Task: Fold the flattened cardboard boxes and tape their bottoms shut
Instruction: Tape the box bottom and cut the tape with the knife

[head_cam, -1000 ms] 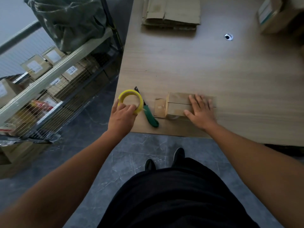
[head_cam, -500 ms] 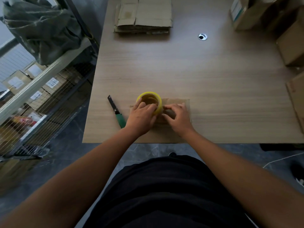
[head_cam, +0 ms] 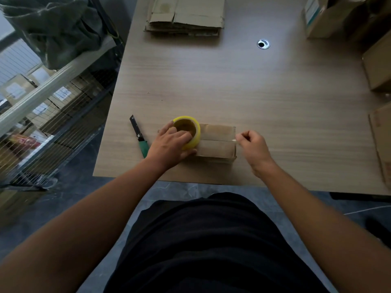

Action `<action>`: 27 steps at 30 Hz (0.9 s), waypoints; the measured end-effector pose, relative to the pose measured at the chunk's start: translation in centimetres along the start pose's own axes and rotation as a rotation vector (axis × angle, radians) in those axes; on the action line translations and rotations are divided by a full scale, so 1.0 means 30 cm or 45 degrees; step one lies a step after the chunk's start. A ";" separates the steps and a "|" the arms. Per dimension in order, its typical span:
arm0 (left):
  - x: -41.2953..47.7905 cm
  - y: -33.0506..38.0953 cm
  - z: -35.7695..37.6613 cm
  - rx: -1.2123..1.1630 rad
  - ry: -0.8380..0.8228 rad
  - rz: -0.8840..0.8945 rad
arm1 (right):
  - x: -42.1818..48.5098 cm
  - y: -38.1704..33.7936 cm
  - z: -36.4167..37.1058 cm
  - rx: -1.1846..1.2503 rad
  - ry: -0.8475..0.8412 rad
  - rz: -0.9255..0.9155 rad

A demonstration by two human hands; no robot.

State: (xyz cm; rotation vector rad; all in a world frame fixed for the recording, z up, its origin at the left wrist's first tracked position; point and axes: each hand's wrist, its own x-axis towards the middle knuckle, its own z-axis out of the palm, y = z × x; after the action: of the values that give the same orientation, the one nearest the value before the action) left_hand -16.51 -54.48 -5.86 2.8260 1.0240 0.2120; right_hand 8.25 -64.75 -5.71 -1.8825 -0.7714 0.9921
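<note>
Knife (head_cam: 138, 137) flat on table (head_cam: 232, 92), just left of action. Left hand (head_cam: 169, 144) grips tape roll (head_cam: 188, 132), fingers curled into core, roll resting on left end of box (head_cam: 218, 140). Box near front table edge, flaps closed, seam up. Right hand (head_cam: 252, 144) curled at box's right edge, pinching tape end; strip itself barely visible.

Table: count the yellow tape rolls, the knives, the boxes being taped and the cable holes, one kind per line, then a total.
Yellow tape roll: 1
Green-handled knife: 1
Box being taped: 1
Cable hole: 1
Total: 4
</note>
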 end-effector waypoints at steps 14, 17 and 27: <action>0.005 0.001 0.000 0.067 -0.026 0.057 | 0.066 0.096 -0.010 0.022 -0.085 0.278; 0.001 -0.003 0.017 0.078 0.001 0.079 | 0.094 0.137 -0.020 0.040 -0.172 0.304; 0.010 -0.004 0.037 0.078 0.068 0.143 | 0.050 0.015 0.114 -0.660 -0.172 -0.747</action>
State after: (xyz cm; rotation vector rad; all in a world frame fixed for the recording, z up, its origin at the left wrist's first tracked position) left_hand -16.15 -54.28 -6.96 2.9515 0.8976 0.2729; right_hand 6.12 -62.40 -7.71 -1.8287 -1.6700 0.5745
